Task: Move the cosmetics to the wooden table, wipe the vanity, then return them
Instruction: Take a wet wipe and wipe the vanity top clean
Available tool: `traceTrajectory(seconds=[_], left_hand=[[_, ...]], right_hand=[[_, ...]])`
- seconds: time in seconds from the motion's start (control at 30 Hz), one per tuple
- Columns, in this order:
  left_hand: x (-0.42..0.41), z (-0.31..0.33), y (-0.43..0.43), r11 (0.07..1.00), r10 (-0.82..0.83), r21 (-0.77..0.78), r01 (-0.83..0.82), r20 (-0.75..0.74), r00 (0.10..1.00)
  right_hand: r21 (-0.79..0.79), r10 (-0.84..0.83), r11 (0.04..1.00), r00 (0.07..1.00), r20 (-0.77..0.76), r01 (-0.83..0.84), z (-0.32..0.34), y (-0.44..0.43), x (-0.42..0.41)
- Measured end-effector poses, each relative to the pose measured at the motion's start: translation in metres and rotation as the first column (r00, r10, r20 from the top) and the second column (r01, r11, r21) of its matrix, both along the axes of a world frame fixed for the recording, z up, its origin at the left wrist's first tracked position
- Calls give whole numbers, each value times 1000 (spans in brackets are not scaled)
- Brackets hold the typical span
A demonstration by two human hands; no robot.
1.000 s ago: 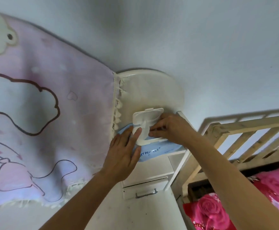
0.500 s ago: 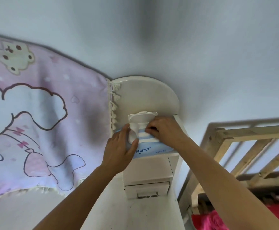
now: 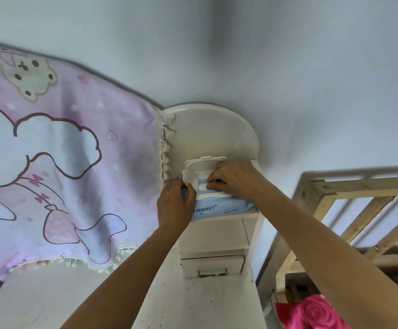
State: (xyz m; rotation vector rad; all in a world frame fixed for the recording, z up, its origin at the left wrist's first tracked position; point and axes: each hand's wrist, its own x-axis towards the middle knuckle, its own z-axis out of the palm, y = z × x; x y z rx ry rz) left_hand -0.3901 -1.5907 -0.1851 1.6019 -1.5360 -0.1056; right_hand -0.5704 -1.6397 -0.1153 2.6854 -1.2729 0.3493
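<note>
Atop vanity shelf edge, wipes pack

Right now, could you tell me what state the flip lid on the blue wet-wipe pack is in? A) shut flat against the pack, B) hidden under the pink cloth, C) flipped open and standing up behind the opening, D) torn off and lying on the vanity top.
C: the white flip lid stands raised behind the opening of the wet-wipe pack, while the left hand steadies the pack and the right hand pinches at the opening.
</note>
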Motion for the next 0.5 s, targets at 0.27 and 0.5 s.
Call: traceTrajectory(seconds=[0.27,0.5], left_hand=[[2,-3,0,998,-24,-55,22,-34,999],[4,-5,0,999,-33,-39,31,-51,998]], right_hand=[[-208,-23,978,980,-196,-19,-13,13,11],[-120,-162,977,977,136,179,-26,18,14]])
